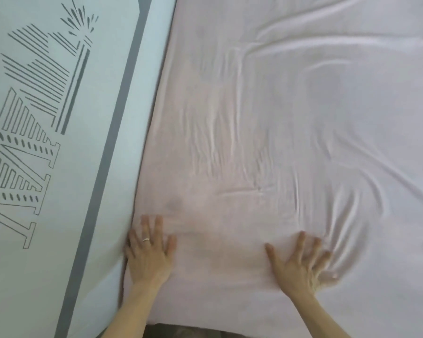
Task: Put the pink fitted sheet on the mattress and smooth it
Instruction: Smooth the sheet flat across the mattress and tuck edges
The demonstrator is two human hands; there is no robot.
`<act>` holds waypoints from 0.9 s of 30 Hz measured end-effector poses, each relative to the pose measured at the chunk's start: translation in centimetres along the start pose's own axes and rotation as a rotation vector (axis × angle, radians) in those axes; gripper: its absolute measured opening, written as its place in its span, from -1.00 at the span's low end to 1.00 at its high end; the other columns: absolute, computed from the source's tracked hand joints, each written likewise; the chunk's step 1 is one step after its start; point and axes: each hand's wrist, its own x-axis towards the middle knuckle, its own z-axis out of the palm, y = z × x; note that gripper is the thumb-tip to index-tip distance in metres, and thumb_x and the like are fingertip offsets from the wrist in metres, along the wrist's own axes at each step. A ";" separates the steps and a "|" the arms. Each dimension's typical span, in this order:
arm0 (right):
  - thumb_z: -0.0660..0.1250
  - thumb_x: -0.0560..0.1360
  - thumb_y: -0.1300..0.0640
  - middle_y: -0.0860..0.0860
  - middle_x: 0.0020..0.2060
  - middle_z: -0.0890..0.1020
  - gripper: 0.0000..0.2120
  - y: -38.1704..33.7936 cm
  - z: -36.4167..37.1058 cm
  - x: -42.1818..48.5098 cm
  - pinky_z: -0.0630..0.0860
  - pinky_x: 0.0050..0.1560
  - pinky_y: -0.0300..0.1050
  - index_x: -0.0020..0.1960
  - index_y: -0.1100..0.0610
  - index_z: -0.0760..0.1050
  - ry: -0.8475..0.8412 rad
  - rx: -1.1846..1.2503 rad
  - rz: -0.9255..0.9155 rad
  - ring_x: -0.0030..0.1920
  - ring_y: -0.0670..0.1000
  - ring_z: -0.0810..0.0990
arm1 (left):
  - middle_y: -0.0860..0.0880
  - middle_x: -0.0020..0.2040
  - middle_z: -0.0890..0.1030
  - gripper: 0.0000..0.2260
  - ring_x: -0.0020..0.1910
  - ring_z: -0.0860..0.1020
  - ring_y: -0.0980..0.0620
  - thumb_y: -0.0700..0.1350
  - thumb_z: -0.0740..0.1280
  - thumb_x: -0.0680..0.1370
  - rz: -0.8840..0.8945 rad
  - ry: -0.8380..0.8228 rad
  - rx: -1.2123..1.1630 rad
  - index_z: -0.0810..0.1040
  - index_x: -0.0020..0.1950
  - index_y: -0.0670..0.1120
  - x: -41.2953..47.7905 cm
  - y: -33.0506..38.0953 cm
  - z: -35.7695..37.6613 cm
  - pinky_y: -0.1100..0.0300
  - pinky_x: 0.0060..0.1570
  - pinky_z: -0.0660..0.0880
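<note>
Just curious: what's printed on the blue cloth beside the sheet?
Blue cloth shows grey line drawings, one stripe; head view.

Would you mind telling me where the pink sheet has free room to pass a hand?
The flattest free patch lies between the left hand and the right hand, on the pink sheet. Another runs up beside the pale blue printed cover. Right of the right hand it is crowded with wrinkles.

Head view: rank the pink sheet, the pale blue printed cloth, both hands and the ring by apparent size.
1. pink sheet
2. pale blue printed cloth
3. left hand and right hand: they look alike, so unranked
4. ring, smallest
</note>
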 end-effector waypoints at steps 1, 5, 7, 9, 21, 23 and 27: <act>-0.20 0.27 -0.67 -0.06 0.57 -0.36 0.01 -0.9 0.1 -0.3 -0.21 0.40 0.54 0.57 -0.21 -0.35 0.041 -0.033 -0.075 0.56 0.15 -0.37 | -0.18 0.59 0.09 -0.39 0.50 0.18 -0.32 0.24 -0.09 0.61 0.047 0.030 -0.014 0.00 0.61 0.00 0.1 0.8 -0.6 -0.34 0.36 0.25; -0.05 0.57 -0.36 -0.04 0.60 -0.23 -0.31 -8.6 0.8 0.5 -0.41 0.46 0.29 0.60 -0.18 -0.19 0.126 -0.090 -0.572 0.58 0.05 -0.33 | -0.08 0.56 0.24 -0.48 0.52 0.23 -0.14 0.10 0.08 0.57 0.388 0.094 -0.034 0.30 0.53 0.04 3.0 7.9 -1.4 -0.27 0.40 0.17; -0.11 0.64 -0.21 -0.11 0.57 -0.33 -0.43 -13.0 1.2 2.1 -0.40 0.49 0.27 0.59 -0.21 -0.22 0.071 -0.098 -0.754 0.54 -0.04 -0.44 | -0.05 0.55 0.26 -0.50 0.52 0.24 -0.11 0.10 0.08 0.58 0.437 0.068 -0.047 0.34 0.51 0.05 6.2 10.5 -1.0 -0.25 0.39 0.22; -0.13 0.66 -0.14 -0.17 0.55 -0.34 -0.46 -14.6 1.2 4.6 -0.32 0.52 0.28 0.59 -0.22 -0.22 0.065 -0.135 -0.819 0.52 -0.12 -0.45 | -0.02 0.57 0.22 -0.51 0.54 0.20 -0.09 0.11 0.07 0.59 0.460 0.060 0.028 0.30 0.53 0.09 9.3 10.1 -0.5 -0.21 0.41 0.23; -0.07 0.59 -0.19 0.05 0.61 0.03 -0.35 -16.0 -0.8 10.9 -0.23 0.49 0.40 0.63 0.01 -0.01 0.390 0.033 -0.487 0.61 0.08 -0.11 | -0.13 0.57 0.19 -0.49 0.54 0.18 -0.14 0.00 0.09 0.61 0.305 0.303 -0.125 0.21 0.57 -0.10 20.4 10.0 -6.7 -0.17 0.44 0.15; -0.08 0.60 -0.22 0.02 0.61 -0.02 -0.38 -20.8 -1.3 11.5 -0.29 0.50 0.33 0.62 -0.08 -0.07 0.406 0.002 -0.620 0.61 0.06 -0.16 | -0.07 0.58 0.17 -0.46 0.56 0.12 -0.10 0.07 0.04 0.59 0.491 0.252 -0.037 0.20 0.57 -0.04 24.4 12.4 -8.1 -0.20 0.46 0.09; -0.17 0.58 -0.36 -0.08 0.61 -0.19 -0.37 -26.9 -1.1 14.1 -0.34 0.51 0.28 0.59 -0.23 -0.18 0.353 -0.048 -0.696 0.58 0.01 -0.31 | -0.01 0.61 0.03 -0.42 0.58 0.02 -0.12 0.23 -0.08 0.57 0.359 0.240 -0.023 0.07 0.59 0.13 32.8 11.3 -8.8 -0.09 0.53 0.02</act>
